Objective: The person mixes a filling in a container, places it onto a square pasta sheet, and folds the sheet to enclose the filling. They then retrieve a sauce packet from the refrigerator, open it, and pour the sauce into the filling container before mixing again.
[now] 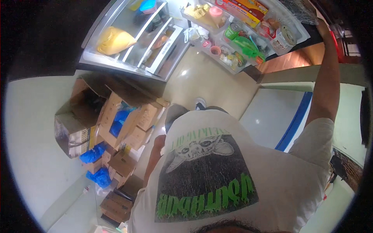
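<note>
An open refrigerator (163, 76) stands before me, its lit shelves at the upper left and its door (304, 32) swung to the right. My right arm stretches out, and my right hand (321, 26) is on the door's outer edge, its fingers mostly hidden. Low beside my body hangs my left hand (159, 142), partly covered by my shirt, with nothing visible in it. A yellow-filled plastic bag (114, 40) lies on a shelf near a blue-lidded container (148, 6). Door bins hold a green can (232, 31), a large tin (286, 36) and a pink-lidded container (215, 13).
Open cardboard boxes (121, 116) and blue plastic bags (99, 177) are stacked along the left wall. At right is a white, blue-edged appliance or cabinet (271, 113). Glossy floor (186, 84) lies between refrigerator and feet. A brown box (116, 206) sits at lower left.
</note>
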Motion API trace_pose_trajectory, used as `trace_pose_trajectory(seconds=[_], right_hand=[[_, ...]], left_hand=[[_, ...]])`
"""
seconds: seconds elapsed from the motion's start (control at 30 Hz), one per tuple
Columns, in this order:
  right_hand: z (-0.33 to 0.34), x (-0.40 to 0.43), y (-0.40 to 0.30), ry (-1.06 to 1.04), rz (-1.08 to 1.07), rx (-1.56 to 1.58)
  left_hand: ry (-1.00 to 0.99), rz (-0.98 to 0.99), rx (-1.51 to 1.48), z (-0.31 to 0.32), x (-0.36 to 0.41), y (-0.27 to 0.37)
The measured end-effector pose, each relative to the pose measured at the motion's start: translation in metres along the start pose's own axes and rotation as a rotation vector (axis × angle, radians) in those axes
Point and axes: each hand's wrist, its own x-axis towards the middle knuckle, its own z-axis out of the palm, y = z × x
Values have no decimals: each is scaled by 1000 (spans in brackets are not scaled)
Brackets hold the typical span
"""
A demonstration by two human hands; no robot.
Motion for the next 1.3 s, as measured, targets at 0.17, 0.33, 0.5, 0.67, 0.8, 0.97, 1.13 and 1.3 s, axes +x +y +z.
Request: trace_pose_trajectory(seconds=[0.17,0.33,0.5,0.67,0.8,0.97,1.13,1.3], right_hand=[[2,-2,-7,-14,13,4],[-24,-16,-28,-36,103,80],[-55,-21,-118,-83,278,414],[-133,-59,-220,-66,462,665],[-138,-68,-223,-146,524,565],[-117,-74,-206,-126,482,534],[-102,-67,-180,-39,438,481],[-75,-86,-136,257,443,311]], left_hand=[[90,478,565,-13,-6,-9],[128,641,787,-16,11,-20],[137,559,686,-18,-11,-22],[113,530,645,-17,3,-21],[99,508,647,-24,3,-16],[83,484,648,-25,2,-9],[97,477,635,-20,4,-12],[117,498,674,-15,0,-22]])
